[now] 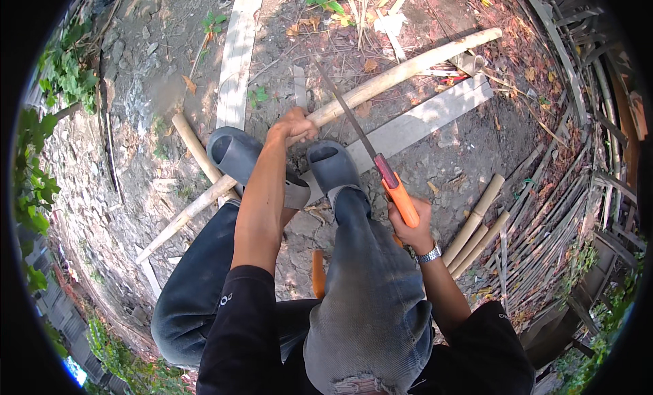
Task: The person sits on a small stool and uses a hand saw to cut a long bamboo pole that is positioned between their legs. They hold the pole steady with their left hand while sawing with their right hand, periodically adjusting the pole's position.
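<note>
A long, pale, peeled wooden pole slants across the ground from lower left to upper right. Around its middle, close to my feet, my left hand is wrapped. My right hand is closed on the orange handle of a hand saw. Its dark, narrow blade points up and to the left, crossing the pole just right of my left hand. Whether the teeth cut into the wood cannot be made out. My feet, in grey clogs, are beside the pole near my left hand.
A flat grey board lies below the pole, another plank beyond my left foot. A shorter stick runs under the pole at left. Cut bamboo pieces and thin sticks lie at right. An orange object is by my leg.
</note>
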Demonstrator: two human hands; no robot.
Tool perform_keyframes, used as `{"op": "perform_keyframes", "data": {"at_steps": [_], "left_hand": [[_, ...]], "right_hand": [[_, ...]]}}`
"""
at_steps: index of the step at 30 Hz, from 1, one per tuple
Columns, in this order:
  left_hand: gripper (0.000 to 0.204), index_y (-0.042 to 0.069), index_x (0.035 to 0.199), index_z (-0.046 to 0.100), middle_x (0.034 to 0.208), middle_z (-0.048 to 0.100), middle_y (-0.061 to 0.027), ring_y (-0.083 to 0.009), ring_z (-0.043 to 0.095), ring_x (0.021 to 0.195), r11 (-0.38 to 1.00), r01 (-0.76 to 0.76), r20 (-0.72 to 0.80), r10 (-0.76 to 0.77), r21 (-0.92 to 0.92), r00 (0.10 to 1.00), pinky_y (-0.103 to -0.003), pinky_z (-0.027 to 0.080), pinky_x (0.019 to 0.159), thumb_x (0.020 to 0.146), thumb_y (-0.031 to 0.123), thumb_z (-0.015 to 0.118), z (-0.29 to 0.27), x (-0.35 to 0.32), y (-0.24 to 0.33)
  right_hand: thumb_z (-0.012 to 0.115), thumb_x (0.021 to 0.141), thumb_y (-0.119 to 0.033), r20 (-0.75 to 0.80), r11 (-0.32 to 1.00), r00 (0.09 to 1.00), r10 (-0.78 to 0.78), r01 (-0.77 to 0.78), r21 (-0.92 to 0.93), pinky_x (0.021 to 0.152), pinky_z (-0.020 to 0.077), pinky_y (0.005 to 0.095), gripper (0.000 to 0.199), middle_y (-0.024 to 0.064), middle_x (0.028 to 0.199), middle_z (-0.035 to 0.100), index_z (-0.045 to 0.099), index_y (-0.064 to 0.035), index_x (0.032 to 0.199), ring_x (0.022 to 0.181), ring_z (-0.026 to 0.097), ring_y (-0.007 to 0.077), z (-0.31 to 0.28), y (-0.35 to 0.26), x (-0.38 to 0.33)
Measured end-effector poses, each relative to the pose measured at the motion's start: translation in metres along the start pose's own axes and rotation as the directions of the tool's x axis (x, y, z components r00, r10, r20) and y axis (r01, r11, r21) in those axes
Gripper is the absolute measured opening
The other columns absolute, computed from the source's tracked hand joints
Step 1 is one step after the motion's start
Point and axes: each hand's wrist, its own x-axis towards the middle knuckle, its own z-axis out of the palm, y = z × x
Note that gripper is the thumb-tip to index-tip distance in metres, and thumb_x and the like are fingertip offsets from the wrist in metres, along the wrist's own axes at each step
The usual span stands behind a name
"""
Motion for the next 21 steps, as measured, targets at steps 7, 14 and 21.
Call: {"op": "perform_keyframes", "data": {"at_steps": [7,14,21], "left_hand": [[0.060,0.004,0.120,0.071,0.111,0.076,-0.0236,-0.0380,0.073,0.108,0.900,0.147,-0.488,0.080,0.411,0.869,-0.047,0.057,0.098,0.076,0.045,0.072,0.036,-0.014,0.012],[0.071,0.003,0.125,0.073,0.125,0.073,-0.0208,-0.0335,0.070,0.118,0.871,0.216,-0.334,-0.065,0.440,0.940,-0.043,0.055,0.103,0.074,0.052,0.080,0.005,-0.007,0.031],[0.067,0.000,0.122,0.074,0.120,0.075,-0.0217,-0.0324,0.072,0.116,0.897,0.095,-0.299,0.043,0.431,0.953,-0.043,0.056,0.102,0.075,0.048,0.080,-0.016,-0.018,0.035]], "right_hand": [[0.072,0.087,-0.009,-0.012,0.991,0.992,0.124,-0.124,-0.059,0.051,0.0456,0.0292,0.013,0.0040,0.056,0.059,0.068,-0.0004,0.078,0.048,0.058,0.0117,0.004,0.023,-0.023],[0.071,0.088,-0.009,-0.023,0.991,0.991,0.135,-0.135,-0.017,0.051,0.0464,0.0281,0.011,0.0020,0.058,0.061,0.070,-0.0005,0.082,0.050,0.058,0.0095,0.020,0.022,-0.015],[0.071,0.088,-0.008,-0.003,0.993,0.994,0.111,-0.111,-0.043,0.051,0.0460,0.0288,0.010,0.0043,0.058,0.060,0.070,0.0005,0.083,0.049,0.058,0.0114,0.025,0.031,-0.009]]}}
